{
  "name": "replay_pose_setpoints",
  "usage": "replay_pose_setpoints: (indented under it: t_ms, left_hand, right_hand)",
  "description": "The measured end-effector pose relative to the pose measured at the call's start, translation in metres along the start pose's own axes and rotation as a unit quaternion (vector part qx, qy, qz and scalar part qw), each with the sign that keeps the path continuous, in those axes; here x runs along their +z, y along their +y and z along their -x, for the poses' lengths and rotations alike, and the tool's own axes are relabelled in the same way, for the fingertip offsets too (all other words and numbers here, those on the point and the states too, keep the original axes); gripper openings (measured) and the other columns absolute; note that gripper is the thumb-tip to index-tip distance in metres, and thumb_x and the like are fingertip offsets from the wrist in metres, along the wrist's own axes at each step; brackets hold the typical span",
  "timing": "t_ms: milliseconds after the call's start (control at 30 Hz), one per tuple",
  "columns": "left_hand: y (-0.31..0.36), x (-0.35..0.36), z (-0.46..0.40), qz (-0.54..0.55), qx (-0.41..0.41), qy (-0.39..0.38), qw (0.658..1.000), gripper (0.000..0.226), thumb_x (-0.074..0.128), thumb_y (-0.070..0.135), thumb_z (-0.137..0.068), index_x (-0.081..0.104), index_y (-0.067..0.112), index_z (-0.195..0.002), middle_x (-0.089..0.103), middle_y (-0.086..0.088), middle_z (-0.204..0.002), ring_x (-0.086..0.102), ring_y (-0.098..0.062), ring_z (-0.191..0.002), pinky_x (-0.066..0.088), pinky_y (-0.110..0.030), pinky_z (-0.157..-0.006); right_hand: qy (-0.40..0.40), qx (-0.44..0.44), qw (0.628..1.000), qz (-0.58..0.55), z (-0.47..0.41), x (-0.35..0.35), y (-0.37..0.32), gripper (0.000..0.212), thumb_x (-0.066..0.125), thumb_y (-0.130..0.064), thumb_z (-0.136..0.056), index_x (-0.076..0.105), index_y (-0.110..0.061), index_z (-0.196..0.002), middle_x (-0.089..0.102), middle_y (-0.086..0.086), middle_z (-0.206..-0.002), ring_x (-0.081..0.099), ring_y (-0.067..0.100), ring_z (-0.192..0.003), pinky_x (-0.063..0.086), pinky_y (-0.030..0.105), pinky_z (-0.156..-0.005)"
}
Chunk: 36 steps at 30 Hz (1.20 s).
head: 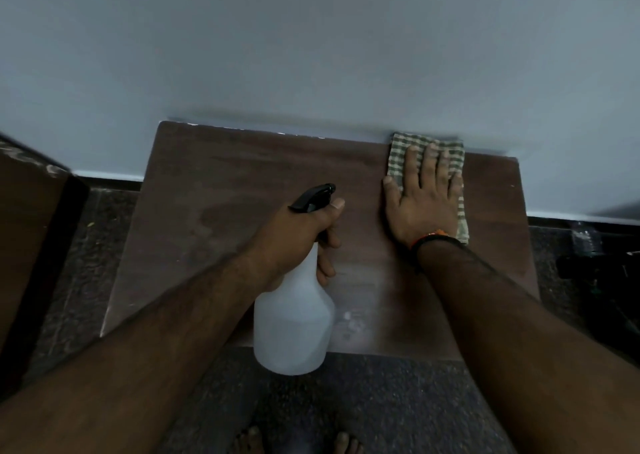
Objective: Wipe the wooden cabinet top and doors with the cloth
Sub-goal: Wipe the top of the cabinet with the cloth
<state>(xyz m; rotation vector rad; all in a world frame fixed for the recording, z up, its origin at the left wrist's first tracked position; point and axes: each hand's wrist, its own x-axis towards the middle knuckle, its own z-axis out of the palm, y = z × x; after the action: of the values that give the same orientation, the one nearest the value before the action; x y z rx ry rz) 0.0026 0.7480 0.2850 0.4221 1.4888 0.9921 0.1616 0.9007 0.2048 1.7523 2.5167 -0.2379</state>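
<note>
The dark wooden cabinet top (242, 183) fills the middle of the head view, set against a grey wall. A green-and-white checked cloth (398, 156) lies flat at its far right corner. My right hand (420, 194) presses down on the cloth with fingers spread. My left hand (298, 235) grips the neck of a white spray bottle (294, 329) with a black trigger head, held above the cabinet's front edge. Pale damp patches show on the wood near the bottle. The cabinet doors are hidden below the top.
The grey wall (311, 45) rises straight behind the cabinet. Brown wooden furniture (27, 218) stands at the left. Dark speckled floor (398, 405) surrounds the cabinet, and my bare toes (298, 443) show at the bottom. Dark clutter sits at the far right.
</note>
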Motion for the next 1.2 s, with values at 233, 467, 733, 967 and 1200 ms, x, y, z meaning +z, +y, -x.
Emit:
replay_pose_setpoints:
  t_ms: [233,467,733,967,1200]
  left_hand:
    - [0.000,-0.050,0.008,0.019,-0.016,0.052,0.998,0.037,0.062,0.041,-0.098,0.062,0.004,-0.092,0.066,-0.012,-0.072,0.061,-0.026,-0.044,0.056,-0.036,-0.046]
    - [-0.010,-0.096,0.023,0.031,-0.016,0.061,0.998,0.040,0.063,0.043,-0.096,0.064,0.003,-0.095,0.070,-0.014,-0.081,0.062,-0.029,-0.046,0.056,-0.036,-0.047]
    - [-0.020,-0.134,0.044,0.044,-0.008,0.059,0.997,0.040,0.062,0.044,-0.096,0.063,0.004,-0.094,0.069,-0.016,-0.079,0.062,-0.030,-0.048,0.057,-0.037,-0.050]
    - [-0.025,-0.165,0.062,0.069,0.013,0.091,0.993,0.039,0.062,0.042,-0.097,0.063,0.004,-0.089,0.068,-0.017,-0.077,0.061,-0.029,-0.046,0.056,-0.037,-0.050]
    - [-0.028,-0.191,0.073,0.085,0.029,0.114,0.989,0.038,0.061,0.041,-0.098,0.063,0.003,-0.094,0.069,-0.018,-0.083,0.060,-0.030,-0.045,0.054,-0.036,-0.048]
  right_hand:
    - [0.001,-0.020,1.000,0.001,0.001,0.006,-0.044,0.070,0.013,-0.057,-0.100,0.000,-0.024,-0.160,-0.007,0.007,-0.168,-0.009,0.028,-0.155,-0.005,0.051,-0.125]
    - [-0.005,-0.024,1.000,0.002,0.002,0.009,-0.075,0.072,0.008,-0.057,-0.096,-0.001,-0.024,-0.160,-0.006,0.006,-0.169,-0.009,0.026,-0.155,-0.006,0.050,-0.125]
    - [-0.005,-0.053,0.999,0.008,0.009,0.012,-0.125,0.073,0.008,-0.056,-0.095,0.000,-0.024,-0.160,-0.004,0.006,-0.169,-0.008,0.027,-0.155,-0.006,0.050,-0.125]
    - [-0.007,-0.091,0.996,0.009,0.017,0.017,-0.174,0.067,0.017,-0.053,-0.103,0.001,-0.023,-0.160,-0.005,0.007,-0.169,-0.008,0.028,-0.155,-0.006,0.050,-0.125]
    - [-0.016,-0.133,0.991,0.003,0.023,0.022,-0.221,0.067,0.018,-0.054,-0.103,-0.002,-0.024,-0.160,-0.007,0.006,-0.169,-0.010,0.026,-0.155,-0.008,0.049,-0.124]
